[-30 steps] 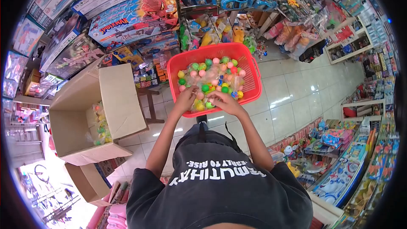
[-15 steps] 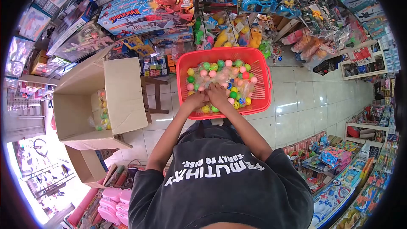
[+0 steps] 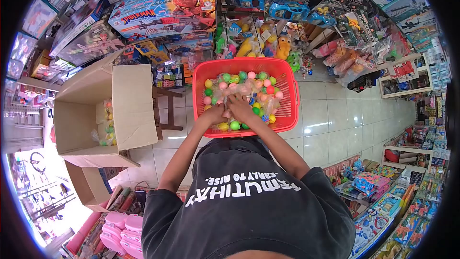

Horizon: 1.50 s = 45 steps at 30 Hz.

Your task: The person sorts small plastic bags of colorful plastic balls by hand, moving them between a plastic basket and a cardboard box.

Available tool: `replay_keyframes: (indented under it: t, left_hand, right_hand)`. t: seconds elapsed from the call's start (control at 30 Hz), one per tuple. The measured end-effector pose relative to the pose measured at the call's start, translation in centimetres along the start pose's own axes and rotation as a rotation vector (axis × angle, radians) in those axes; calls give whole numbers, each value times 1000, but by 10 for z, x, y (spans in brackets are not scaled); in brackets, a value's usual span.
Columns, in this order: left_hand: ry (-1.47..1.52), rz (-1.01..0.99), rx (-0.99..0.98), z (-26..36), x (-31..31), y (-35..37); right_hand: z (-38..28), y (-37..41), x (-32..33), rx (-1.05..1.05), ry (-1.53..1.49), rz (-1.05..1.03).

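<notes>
A red plastic basket [image 3: 293,74] holds many small balls in pink, green, yellow and orange, with crumpled clear plastic bags [image 3: 247,88] among them. Both of my hands are inside it, near the side closest to my body. My left hand [image 3: 213,115] has its fingers bent and closed at the edge of a clear plastic bag; the fingertips are partly hidden. Just to its right, my right hand [image 3: 239,107] reaches over the balls with curled fingers on the same plastic. Yellow and green balls [image 3: 234,125] lie just below the hands.
An open cardboard box [image 3: 136,108] on the left has a bag of colored balls [image 3: 109,120] inside. A wooden stool [image 3: 168,108] stands between box and basket. Boxed toys [image 3: 163,12] and hanging toy packs [image 3: 287,7] line the far side. Tiled floor [image 3: 321,115] extends right.
My hands have moved slightly apart, the left one shifting toward the basket's left side. The whole view has shifted a little, with the basket now further left and lower.
</notes>
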<state>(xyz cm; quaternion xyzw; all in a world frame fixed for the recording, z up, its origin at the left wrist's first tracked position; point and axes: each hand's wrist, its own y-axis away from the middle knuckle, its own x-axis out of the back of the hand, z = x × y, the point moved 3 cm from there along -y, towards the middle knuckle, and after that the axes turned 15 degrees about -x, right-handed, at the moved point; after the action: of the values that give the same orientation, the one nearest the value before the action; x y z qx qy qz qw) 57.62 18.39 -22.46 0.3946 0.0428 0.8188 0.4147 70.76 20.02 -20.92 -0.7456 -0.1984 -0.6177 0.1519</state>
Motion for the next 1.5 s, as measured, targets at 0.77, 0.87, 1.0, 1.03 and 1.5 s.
replay_keyframes:
  t: [0.77,0.87,1.0,1.03,1.5]
  left_hand:
    - [520,909,-149,12,78,46]
    - [613,997,-114,9,91,57]
    - [718,1031,-135,4,97,63]
    - [744,1035,-154,5,98,64]
    - [1075,1074,14,15,93,67]
  right_hand:
    - [16,-56,67,-100,-1121,-166]
    - [30,-69,37,-158,-933,-50]
    - [28,-88,23,-101,-622,-9]
    - [25,-89,21,-145,-447,37]
    - [5,-81,-22,-10,-123,-122]
